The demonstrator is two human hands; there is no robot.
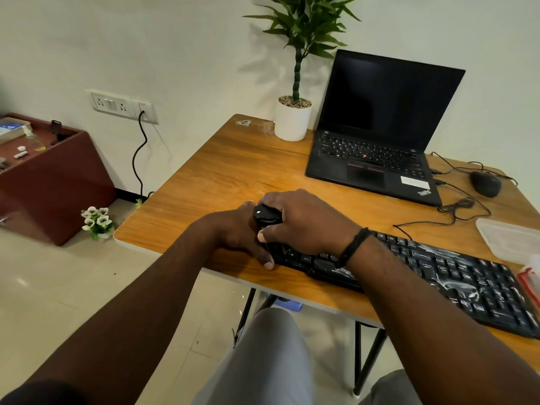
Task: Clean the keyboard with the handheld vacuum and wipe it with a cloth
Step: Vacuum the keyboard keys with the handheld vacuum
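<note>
We see the black handheld vacuum (266,215) clasped by both hands at the keyboard's (444,273) left end: right hand (304,222) wrapped over the top, left hand (244,230) gripping its side, thumb down by the keys. White smears streak the keys right of the grip; laptop (377,147) sits beyond.

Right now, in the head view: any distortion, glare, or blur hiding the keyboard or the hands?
Head view: wide-angle bending curves the wooden table edge; lighting soft and even, the leafy potted plant casting a faint wall shadow; the black external keyboard is sharp, its white streaks readable; mild sheen on the dark laptop screen; the small black vacuum is mostly covered by both hands.
</note>
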